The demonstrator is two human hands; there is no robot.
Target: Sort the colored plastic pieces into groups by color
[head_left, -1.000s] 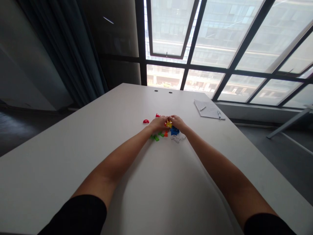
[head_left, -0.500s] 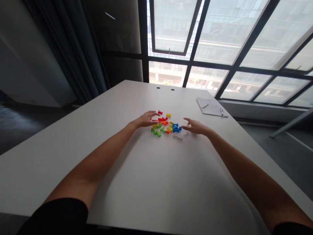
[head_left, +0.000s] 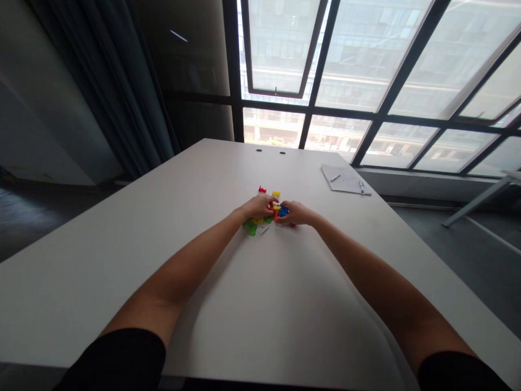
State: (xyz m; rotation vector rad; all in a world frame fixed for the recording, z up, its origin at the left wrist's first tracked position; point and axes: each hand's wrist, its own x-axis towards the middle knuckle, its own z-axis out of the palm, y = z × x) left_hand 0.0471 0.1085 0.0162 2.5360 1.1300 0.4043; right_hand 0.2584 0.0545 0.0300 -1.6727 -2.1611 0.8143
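A small pile of coloured plastic pieces lies between my two hands on the white table [head_left: 228,174]. My left hand [head_left: 256,207] curls its fingers over red and yellow pieces from the left. From the right, my right hand [head_left: 300,213] cups blue plastic pieces [head_left: 284,211], fingers bent around them. Green pieces [head_left: 249,228] and a whitish piece [head_left: 262,229] stick out below my left hand. Beyond the fingers, a red piece [head_left: 262,189] and a yellow piece [head_left: 276,194] lie apart from the pile. The hands cover much of the heap.
White paper [head_left: 345,183] lies at the table's right far side, with a pen [head_left: 335,178] and a second pen [head_left: 361,187] on it. Two dark round holes are near the far edge. Windows stand behind the table, a dark curtain [head_left: 122,81] to the left.
Both hands have moved inward, and their fingers have closed in around the pile. The pieces are bunched more tightly; the whitish piece is now farther left. The view has shifted slightly.
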